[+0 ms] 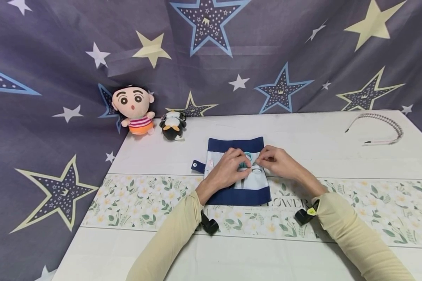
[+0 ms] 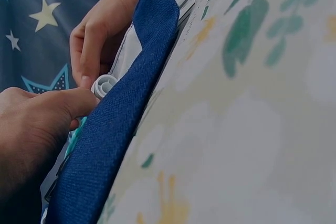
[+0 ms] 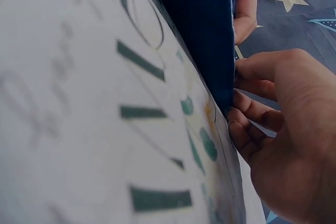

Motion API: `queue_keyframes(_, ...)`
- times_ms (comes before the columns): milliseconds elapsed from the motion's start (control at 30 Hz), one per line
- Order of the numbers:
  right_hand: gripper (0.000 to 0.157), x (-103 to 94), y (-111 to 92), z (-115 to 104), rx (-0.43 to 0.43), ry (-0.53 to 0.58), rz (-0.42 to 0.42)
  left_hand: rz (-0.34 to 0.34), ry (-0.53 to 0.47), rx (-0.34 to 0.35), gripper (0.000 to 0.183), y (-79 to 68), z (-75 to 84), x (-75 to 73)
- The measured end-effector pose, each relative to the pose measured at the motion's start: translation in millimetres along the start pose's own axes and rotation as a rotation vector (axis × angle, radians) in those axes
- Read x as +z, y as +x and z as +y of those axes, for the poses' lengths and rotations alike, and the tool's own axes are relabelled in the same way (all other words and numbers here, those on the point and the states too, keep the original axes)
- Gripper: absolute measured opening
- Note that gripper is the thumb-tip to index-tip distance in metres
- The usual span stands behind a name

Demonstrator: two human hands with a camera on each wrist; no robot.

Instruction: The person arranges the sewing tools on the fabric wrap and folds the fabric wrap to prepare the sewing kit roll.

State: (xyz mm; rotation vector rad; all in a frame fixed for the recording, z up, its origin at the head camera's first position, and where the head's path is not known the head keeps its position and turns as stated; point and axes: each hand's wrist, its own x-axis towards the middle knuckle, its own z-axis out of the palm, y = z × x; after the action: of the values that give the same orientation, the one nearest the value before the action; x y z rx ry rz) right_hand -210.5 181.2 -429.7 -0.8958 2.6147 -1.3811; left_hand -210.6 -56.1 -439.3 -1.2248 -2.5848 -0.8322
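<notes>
Table: white, crossed by a floral-printed band; it carries every object shown. Pouch: navy-bordered, opened out near the middle of the table, its near border over the floral band. The left-wrist view shows that border bowed upward toward its right corner; such loose cloth would probably shift or fold under a sideways pull. Doll: at the table's far-left corner, well apart from the work and an unlikely obstacle. Headband: near the far-right corner, likewise clear of both arms.

Left hand: lies over the pouch, fingers bent, thumb tip touching the small white part; whether it pinches that part or cloth cannot be told. Right hand: reaches in over the pouch's right edge, fingertips drawn together; what lies between them is hidden. Should the two hands pull unequally, the pouch could twist.

Snap strap: projects unfastened beyond the pouch's left edge, where a sleeve might catch it. Teal rings: just beyond the left fingertips; a careless knuckle could nudge them out of line. White round piece: in the pouch's right half, between the fingertips. Being smooth-looking and round, it is judged likeliest to slip and roll toward the table's right edge if the fingertips part early.
</notes>
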Motion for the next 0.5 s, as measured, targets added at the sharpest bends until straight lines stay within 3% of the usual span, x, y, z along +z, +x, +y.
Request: queue_keyframes(500, 0.017, -0.2, 0.1, 0.9, 0.006, 0.008, -0.001, -0.004, 0.002, -0.010, 0.004, 0.1, 0.1, -0.7)
